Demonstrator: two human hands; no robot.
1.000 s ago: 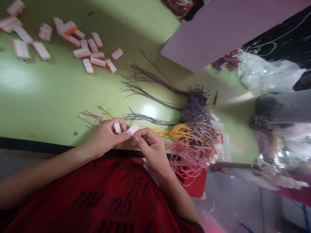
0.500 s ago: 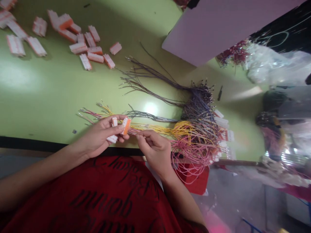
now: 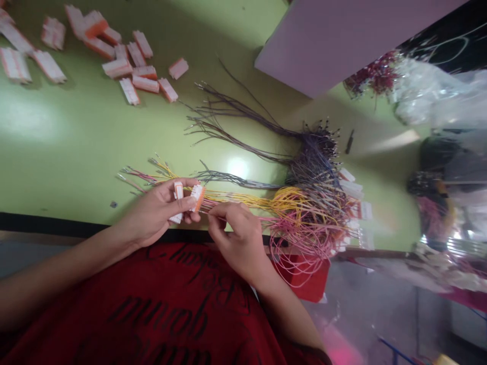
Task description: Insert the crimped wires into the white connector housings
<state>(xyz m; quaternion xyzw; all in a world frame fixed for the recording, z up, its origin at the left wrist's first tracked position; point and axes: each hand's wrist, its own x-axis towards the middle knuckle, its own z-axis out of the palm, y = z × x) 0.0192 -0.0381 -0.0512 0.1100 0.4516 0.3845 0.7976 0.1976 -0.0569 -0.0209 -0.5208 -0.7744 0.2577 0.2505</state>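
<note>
My left hand (image 3: 160, 213) is closed round small white-and-orange plastic connectors (image 3: 197, 195) at the near edge of the green table (image 3: 76, 147). Just to its right, my right hand (image 3: 236, 235) pinches a thin wire beside the connector's open end. Both hands rest over a fan of yellow and pink wires (image 3: 243, 202) that run right into a tangled bundle (image 3: 312, 213). A separate spray of grey and purple wires (image 3: 243, 137) lies farther back, joining the same tangle.
Several loose white-and-orange connectors (image 3: 129, 71) are scattered at the table's far left. A pale pink board (image 3: 342, 35) overhangs the far right. Clear plastic bags (image 3: 437, 96) and clutter fill the right side. A red box (image 3: 304, 274) sits below the table edge.
The connector in my left hand has turned so its orange face shows. My right hand has let go of it and now pinches a wire close beside it.
</note>
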